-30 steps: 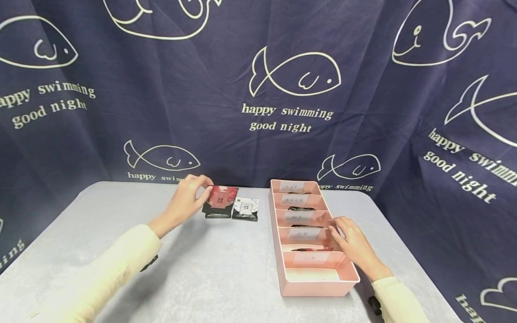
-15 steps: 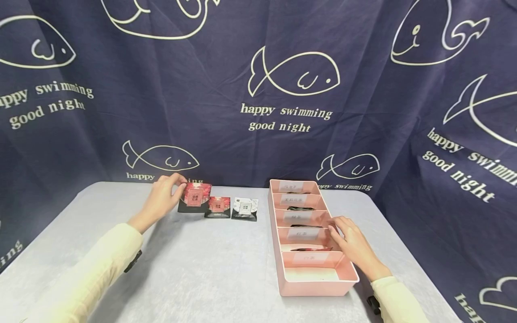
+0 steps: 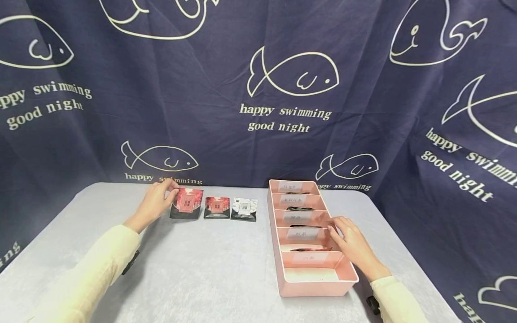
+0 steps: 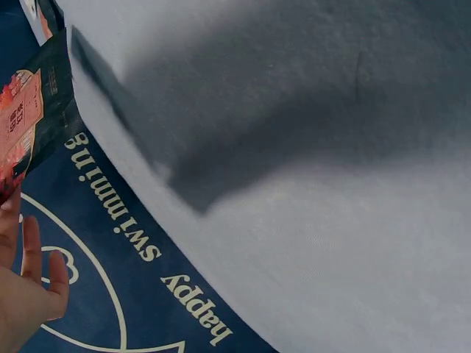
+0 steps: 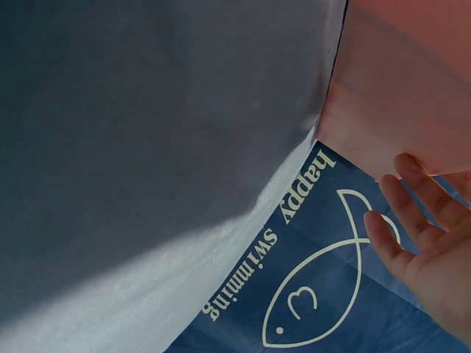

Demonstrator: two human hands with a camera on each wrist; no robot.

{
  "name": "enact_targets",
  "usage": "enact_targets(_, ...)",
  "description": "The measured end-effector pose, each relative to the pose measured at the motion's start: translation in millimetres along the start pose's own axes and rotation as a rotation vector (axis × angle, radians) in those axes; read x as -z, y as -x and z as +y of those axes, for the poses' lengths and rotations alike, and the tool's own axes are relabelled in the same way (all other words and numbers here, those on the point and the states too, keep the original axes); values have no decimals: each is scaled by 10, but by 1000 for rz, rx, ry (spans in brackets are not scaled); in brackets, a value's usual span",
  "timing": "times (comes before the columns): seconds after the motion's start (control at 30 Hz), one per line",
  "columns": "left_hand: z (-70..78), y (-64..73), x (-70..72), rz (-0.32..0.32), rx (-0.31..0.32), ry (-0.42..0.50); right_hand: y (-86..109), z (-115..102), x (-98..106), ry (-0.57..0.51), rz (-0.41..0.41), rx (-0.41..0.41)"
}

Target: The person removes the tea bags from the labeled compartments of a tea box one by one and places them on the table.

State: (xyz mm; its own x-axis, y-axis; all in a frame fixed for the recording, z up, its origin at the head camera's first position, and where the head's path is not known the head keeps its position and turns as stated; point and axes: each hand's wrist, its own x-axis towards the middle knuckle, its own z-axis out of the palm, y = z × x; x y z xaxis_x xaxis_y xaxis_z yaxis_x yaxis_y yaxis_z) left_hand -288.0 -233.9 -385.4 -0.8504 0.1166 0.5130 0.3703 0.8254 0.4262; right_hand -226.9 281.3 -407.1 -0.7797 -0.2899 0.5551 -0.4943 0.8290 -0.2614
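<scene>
My left hand (image 3: 152, 204) pinches a red and black tea sachet (image 3: 187, 206) by its upper left corner, at the back left of the table. In the left wrist view this sachet (image 4: 33, 110) shows at the left edge, above the fingers. To its right lie a smaller red and black tea sachet (image 3: 216, 208) and a white and black one (image 3: 244, 209). My right hand (image 3: 354, 242) rests at the right rim of a pink divided box (image 3: 319, 290), its fingers loosely bent. In the right wrist view the fingers are beside the box's outer wall (image 5: 405, 81).
Labelled dividers split the box into several compartments. A red sachet (image 3: 311, 249) stands in the one behind the front compartment, and dark packets (image 3: 300, 208) in those farther back. The grey table (image 3: 202, 269) ends at a dark blue curtain (image 3: 218, 112) with fish drawings.
My left hand has drawn the larger red sachet leftward, off the smaller red one, and then lowered it slightly toward the front. The right hand stays at the box.
</scene>
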Motion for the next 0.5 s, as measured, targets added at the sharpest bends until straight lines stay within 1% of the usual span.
enact_targets(0.3, -55, -44, -67, -26, 11, 3, -1, 17, -1, 11, -9, -3)
enact_targets(0.5, -65, -56, -78, -84, 79, -13, 4, 20, -3, 11, -9, -1)
